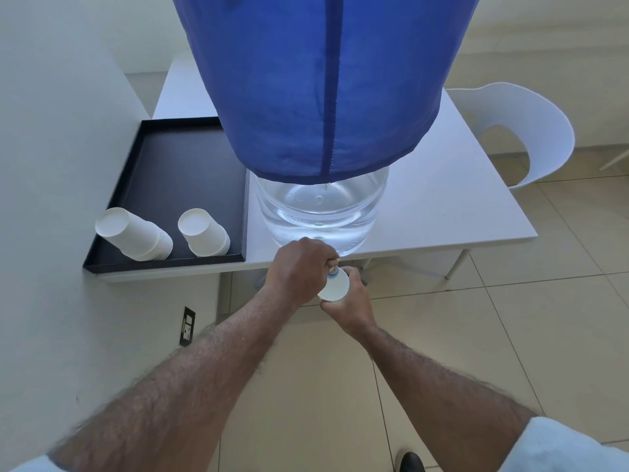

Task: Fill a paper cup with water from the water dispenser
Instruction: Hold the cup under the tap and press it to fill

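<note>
A large clear water jug [320, 212] under a blue cloth cover [323, 83] stands at the front edge of a white table [459, 206]. My left hand [299, 267] is closed around the tap at the jug's base; the tap is mostly hidden by my fingers, only a small blue part [333, 272] shows. My right hand [350, 301] holds a white paper cup [335, 286] upright just under the tap, below the table's edge. Whether water is flowing, I cannot tell.
A black tray [170, 172] lies on the table to the left, with two stacks of upside-down white paper cups [136, 235] [204, 233]. A wall runs along the left. A white chair [524, 131] stands at the right. Tiled floor lies below.
</note>
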Demonstrator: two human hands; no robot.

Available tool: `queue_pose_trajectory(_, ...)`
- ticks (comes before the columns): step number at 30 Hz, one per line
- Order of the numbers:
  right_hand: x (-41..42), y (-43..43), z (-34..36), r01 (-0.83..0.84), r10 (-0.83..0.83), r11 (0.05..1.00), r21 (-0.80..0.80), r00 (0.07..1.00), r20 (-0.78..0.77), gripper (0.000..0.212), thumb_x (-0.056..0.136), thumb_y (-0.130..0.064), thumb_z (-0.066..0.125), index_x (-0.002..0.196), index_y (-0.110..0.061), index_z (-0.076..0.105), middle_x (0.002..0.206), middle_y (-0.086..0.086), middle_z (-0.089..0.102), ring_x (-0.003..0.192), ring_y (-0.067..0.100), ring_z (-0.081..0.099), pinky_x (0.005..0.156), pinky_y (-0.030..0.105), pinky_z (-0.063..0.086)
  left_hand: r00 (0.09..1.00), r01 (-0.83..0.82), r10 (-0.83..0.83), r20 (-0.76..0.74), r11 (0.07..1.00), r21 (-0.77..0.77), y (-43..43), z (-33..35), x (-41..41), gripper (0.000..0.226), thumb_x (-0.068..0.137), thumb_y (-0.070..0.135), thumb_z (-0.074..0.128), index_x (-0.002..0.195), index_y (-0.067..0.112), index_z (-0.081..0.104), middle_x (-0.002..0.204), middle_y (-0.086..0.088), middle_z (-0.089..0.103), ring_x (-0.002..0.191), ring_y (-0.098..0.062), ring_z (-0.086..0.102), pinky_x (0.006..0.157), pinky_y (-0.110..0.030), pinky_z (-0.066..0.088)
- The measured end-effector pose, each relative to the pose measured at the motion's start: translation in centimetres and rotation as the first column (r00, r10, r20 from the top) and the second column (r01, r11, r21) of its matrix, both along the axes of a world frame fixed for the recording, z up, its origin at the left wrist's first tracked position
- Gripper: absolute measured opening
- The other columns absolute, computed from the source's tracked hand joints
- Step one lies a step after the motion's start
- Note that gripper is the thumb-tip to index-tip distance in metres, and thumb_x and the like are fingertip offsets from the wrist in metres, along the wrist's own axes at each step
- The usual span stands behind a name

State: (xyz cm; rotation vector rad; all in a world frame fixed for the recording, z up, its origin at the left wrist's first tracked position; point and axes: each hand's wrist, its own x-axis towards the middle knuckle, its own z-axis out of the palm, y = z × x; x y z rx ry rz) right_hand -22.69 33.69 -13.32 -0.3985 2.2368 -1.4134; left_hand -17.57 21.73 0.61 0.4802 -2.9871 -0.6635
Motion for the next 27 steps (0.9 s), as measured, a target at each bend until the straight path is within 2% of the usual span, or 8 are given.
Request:
queue_pose_trajectory(7, 0.03, 0.13, 0.16, 0.01, -0.009, 1.0, -0.011, 1.0, 0.016, 0.062, 0.066, -0.009, 0.08, 0.113, -0.033, 0.048, 0.103, -0.003, 0.066, 0.093, 0.014, 0.065, 0.068, 0.027, 0.055, 0.997, 0.053, -0.052, 0.058, 0.999, -0.012, -0.45, 0.78, -0.21, 0.024, 0.09, 0.02, 0.056, 0.102, 0.021, 0.076, 0.105, 0.002, 0.076, 0.091, -0.025, 0.068, 0.077, -0.038, 0.055)
queue_pose_trajectory(18, -0.11, -0.07, -0.04, 0.023, -0.023, 0.999, -0.032, 1.0, 0.005, 0.063, 0.063, -0.008, 0.079, 0.111, -0.034, 0.048, 0.103, -0.009, 0.062, 0.094, 0.013, 0.062, 0.066, 0.018, 0.05, 0.997, 0.023, -0.022, 0.07, 1.0, -0.009, -0.19, 0.8, -0.23, 0.024, 0.09, 0.018, 0.057, 0.103, 0.02, 0.076, 0.107, 0.001, 0.076, 0.096, -0.026, 0.067, 0.081, -0.036, 0.054)
queue_pose_trajectory(22, -0.24, 0.0, -0.26, 0.027, -0.027, 0.999, -0.042, 1.0, -0.014, 0.064, 0.062, -0.009, 0.078, 0.112, -0.037, 0.05, 0.104, -0.004, 0.066, 0.095, 0.017, 0.064, 0.073, 0.028, 0.055, 0.997, 0.018, -0.015, 0.078, 0.999, -0.034, -0.01, 0.79, -0.29, 0.024, 0.089, 0.016, 0.056, 0.102, 0.019, 0.076, 0.105, -0.001, 0.076, 0.093, -0.027, 0.068, 0.08, -0.039, 0.056)
queue_pose_trajectory(25, -0.19, -0.02, -0.37, 0.028, -0.029, 0.999, -0.035, 0.999, -0.028, 0.064, 0.063, -0.008, 0.08, 0.112, -0.036, 0.051, 0.103, -0.007, 0.065, 0.096, 0.015, 0.063, 0.073, 0.023, 0.052, 0.996, 0.009, -0.007, 0.087, 1.0, -0.023, 0.18, 0.85, -0.16, 0.023, 0.089, 0.016, 0.055, 0.1, 0.017, 0.075, 0.104, -0.003, 0.076, 0.092, -0.028, 0.067, 0.08, -0.04, 0.056)
queue_pose_trajectory(27, -0.18, 0.03, -0.49, 0.032, -0.033, 0.999, -0.038, 0.999, -0.03, 0.063, 0.063, -0.008, 0.08, 0.113, -0.034, 0.052, 0.105, -0.005, 0.065, 0.098, 0.016, 0.063, 0.075, 0.024, 0.052, 0.995, 0.008, -0.006, 0.097, 1.0, -0.022, 0.24, 0.91, -0.19, 0.023, 0.089, 0.014, 0.055, 0.101, 0.017, 0.075, 0.104, -0.003, 0.076, 0.093, -0.028, 0.067, 0.081, -0.041, 0.056)
